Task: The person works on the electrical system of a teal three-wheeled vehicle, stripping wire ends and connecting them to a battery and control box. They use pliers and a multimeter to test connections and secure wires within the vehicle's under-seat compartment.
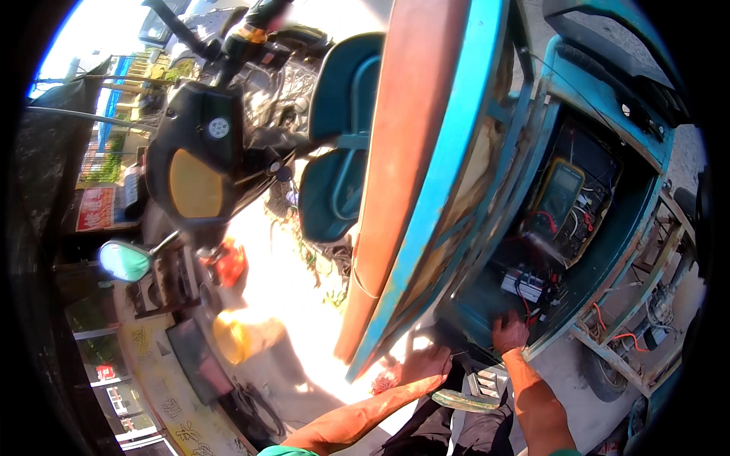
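Observation:
At the near end of a teal compartment (456,315), my right hand (509,334) reaches in with its fingers curled; whatever lies in them is too small to make out. Close by it are a silver finned box (523,285) and a tangle of wires. My left hand (432,365) is lower and to the left, near the bottom end of a raised brown seat (411,152) with a teal frame; its fingers are blurred. Deeper in the compartment, a yellow-edged multimeter (563,186) rests on a dark tray, with red and white wires about it.
A vehicle's handlebar console (194,171) and a round-edged mirror (125,261) stand at left. Behind the raised seat is a dark green seat (342,137). A yellow container (236,337) sits on the ground. At right, a rusty metal frame (639,304) carries loose orange wires.

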Motion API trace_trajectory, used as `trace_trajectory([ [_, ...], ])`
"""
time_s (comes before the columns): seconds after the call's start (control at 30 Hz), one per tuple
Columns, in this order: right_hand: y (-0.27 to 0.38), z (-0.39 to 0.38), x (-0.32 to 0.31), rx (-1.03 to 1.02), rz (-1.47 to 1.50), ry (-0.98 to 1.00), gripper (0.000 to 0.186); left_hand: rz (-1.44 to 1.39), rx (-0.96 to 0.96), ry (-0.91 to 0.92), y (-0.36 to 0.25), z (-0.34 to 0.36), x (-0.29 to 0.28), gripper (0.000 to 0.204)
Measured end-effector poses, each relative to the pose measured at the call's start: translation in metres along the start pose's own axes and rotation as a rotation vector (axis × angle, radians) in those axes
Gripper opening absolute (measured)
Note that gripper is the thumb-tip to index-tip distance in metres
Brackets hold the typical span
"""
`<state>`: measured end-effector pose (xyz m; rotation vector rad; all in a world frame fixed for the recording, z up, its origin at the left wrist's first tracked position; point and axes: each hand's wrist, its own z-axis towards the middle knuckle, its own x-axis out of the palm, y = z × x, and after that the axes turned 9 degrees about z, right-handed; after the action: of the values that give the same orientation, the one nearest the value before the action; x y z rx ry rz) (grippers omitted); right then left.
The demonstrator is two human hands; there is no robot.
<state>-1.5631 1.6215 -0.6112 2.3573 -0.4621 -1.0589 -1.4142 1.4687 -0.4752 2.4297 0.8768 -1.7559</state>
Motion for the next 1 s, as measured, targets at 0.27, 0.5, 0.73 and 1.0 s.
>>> trace_trajectory([
  [0.27,0.006,0.002,-0.009,0.012,-0.032,0.012,0.032,0.025,0.011,0.028,0.000,0.000,0.003,0.014],
  [0.5,-0.003,0.003,-0.004,0.022,-0.077,0.013,0.027,0.000,0.021,0.016,-0.002,0.002,-0.002,0.014],
  [0.73,-0.007,0.004,-0.005,0.008,-0.081,0.021,0.032,-0.016,0.019,-0.003,-0.002,0.003,0.000,0.013],
  [1.0,-0.006,0.005,-0.005,0.026,-0.079,0.032,0.032,-0.025,0.021,0.007,-0.004,0.006,-0.005,0.011],
])
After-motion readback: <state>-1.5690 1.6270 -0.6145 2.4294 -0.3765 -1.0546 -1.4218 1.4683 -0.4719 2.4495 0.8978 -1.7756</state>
